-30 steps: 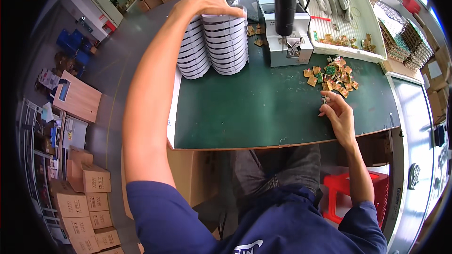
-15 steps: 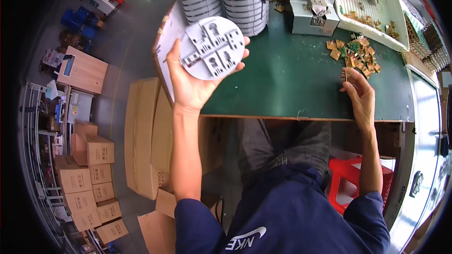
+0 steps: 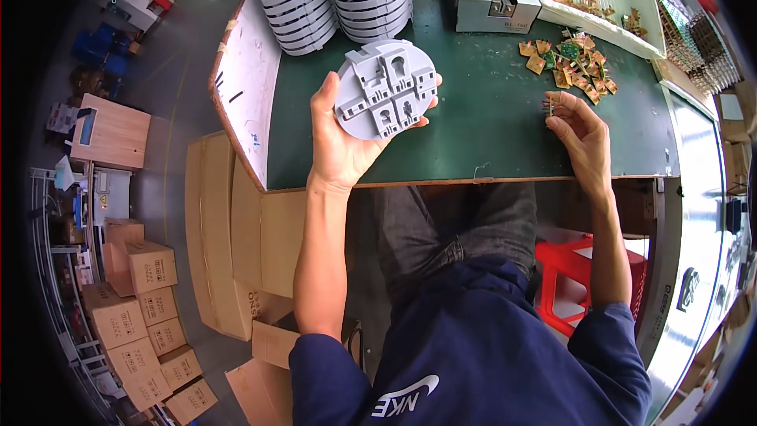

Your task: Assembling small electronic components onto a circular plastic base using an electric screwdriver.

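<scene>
My left hand (image 3: 343, 146) holds a round grey plastic housing (image 3: 386, 88) above the green table, its moulded side with slots and recesses facing up. The thumb lies along its left edge and fingertips curl round the right edge. Farther right, my right hand (image 3: 582, 132) pinches a small circuit board (image 3: 550, 107) between thumb and fingers, seen nearly edge-on with thin pins sticking out to the left. Just beyond that hand lies a loose pile of small copper-coloured and green circuit boards (image 3: 579, 71). The two hands are well apart.
Two tall stacks of grey round housings (image 3: 293, 4) stand at the table's far left, beside a white side board (image 3: 251, 87). A grey metal machine (image 3: 497, 12) stands at the back, and a white tray (image 3: 639, 41) with boards and gloves at the far right. Cardboard boxes (image 3: 217, 244) stand left of the table.
The housing has tilted and turned in my left hand and sits slightly farther right. My right hand, pinching the board, has drawn a little away from the pile. The whole view has shifted.
</scene>
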`<act>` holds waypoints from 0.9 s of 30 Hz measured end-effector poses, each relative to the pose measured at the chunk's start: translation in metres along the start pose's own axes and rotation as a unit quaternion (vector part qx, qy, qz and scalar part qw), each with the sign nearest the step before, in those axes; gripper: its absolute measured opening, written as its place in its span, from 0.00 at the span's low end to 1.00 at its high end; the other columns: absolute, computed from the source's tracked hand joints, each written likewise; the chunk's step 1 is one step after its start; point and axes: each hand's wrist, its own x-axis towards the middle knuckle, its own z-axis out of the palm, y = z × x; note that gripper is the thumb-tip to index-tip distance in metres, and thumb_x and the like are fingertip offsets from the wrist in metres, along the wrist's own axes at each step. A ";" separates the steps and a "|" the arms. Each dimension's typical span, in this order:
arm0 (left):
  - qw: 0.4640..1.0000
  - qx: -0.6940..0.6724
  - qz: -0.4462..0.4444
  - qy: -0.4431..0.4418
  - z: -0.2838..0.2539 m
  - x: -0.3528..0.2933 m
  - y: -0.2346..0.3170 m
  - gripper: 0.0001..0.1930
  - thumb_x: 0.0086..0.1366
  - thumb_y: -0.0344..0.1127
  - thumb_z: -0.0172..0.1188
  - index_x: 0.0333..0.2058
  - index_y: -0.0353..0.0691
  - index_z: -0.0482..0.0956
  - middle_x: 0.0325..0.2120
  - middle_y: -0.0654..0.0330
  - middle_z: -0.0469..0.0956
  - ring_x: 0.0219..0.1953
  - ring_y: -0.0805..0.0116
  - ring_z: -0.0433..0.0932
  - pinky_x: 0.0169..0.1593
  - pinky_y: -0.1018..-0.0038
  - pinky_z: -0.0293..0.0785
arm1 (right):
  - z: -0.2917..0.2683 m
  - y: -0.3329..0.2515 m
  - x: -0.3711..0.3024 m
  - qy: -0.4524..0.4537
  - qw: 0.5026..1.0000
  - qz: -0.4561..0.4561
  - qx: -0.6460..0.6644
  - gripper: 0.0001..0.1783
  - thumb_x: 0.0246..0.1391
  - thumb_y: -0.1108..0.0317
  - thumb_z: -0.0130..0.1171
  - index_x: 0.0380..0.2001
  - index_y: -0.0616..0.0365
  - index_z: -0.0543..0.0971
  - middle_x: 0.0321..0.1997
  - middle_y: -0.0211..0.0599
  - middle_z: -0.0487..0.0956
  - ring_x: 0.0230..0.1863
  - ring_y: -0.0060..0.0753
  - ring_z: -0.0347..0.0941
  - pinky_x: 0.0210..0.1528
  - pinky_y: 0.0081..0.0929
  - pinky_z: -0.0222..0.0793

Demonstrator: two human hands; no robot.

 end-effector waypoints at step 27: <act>0.862 0.479 0.124 0.109 0.078 0.002 -0.049 0.18 0.66 0.36 0.70 0.51 0.35 0.83 0.46 0.56 0.83 0.48 0.69 0.80 0.52 0.69 0.77 | 0.051 -0.030 0.008 -0.092 0.968 -0.153 0.175 0.22 0.60 0.71 0.67 0.56 0.62 0.79 0.51 0.35 0.82 0.51 0.27 0.79 0.58 0.32 0.76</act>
